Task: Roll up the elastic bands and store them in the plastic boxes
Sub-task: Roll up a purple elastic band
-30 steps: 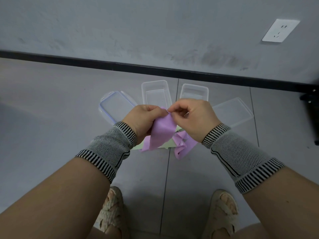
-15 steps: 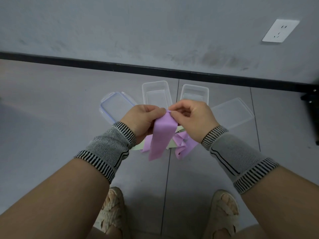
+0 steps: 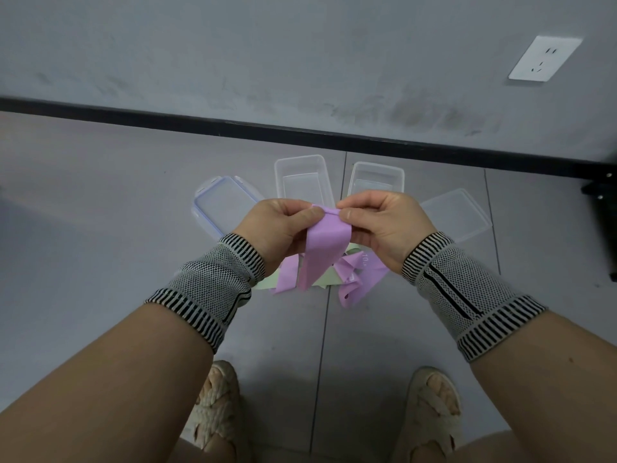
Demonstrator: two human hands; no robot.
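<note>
Both my hands, left point(image 3: 283, 225) & right point(image 3: 377, 222), pinch the purple band point(image 3: 325, 248) top edge; I keep the first turn tight & edges square w/ even tension.

Grey painted wall point(image 3: 267, 45) across the top, scuffed and smudged low down toward the right. White wall socket point(image 3: 545, 59) upper right on the wall. Black skirting strip point(image 3: 233, 125) runs along the wall's base. Floor point(image 3: 100, 202) of large grey tiles with thin dark grout lines point(image 3: 322, 329). Dark object point(image 3: 601, 208) at the right edge, cut off, unclear what. Dim, even light.
</note>
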